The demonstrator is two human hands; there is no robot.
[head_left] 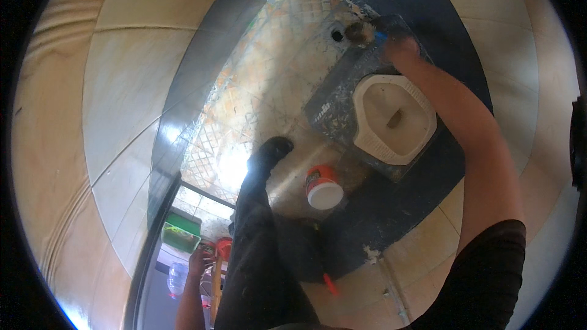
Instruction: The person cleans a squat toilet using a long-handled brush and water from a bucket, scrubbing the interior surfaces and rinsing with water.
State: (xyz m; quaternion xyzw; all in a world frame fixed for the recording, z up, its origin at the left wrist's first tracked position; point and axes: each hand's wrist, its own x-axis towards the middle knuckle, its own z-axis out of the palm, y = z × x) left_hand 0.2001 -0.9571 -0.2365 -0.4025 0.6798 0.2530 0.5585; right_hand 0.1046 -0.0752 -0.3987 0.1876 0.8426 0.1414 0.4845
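My right hand point(402, 51) is closed round the blue handle of a scrub brush point(362, 35), slightly smeared by motion. The brush's brown bristle head is next to a round drain hole point(337, 35), at a corner of the dark tiled platform point(330, 95). Set in that platform, below my right hand, is a cream squat toilet point(394, 119) with a brown patch in its bowl. My left hand point(200, 261) hangs low at the left by the doorway, fingers apart and bent, with nothing plainly in them. A red container point(224, 248) appears close beside its fingertips.
An orange tub with a white lid point(323, 188) stands on the floor near my black shoe point(278, 146). By the doorway are a green basket point(181, 232) and a clear plastic bottle point(177, 278). A dark tiled band point(465, 91) and beige wall tiles enclose the narrow room.
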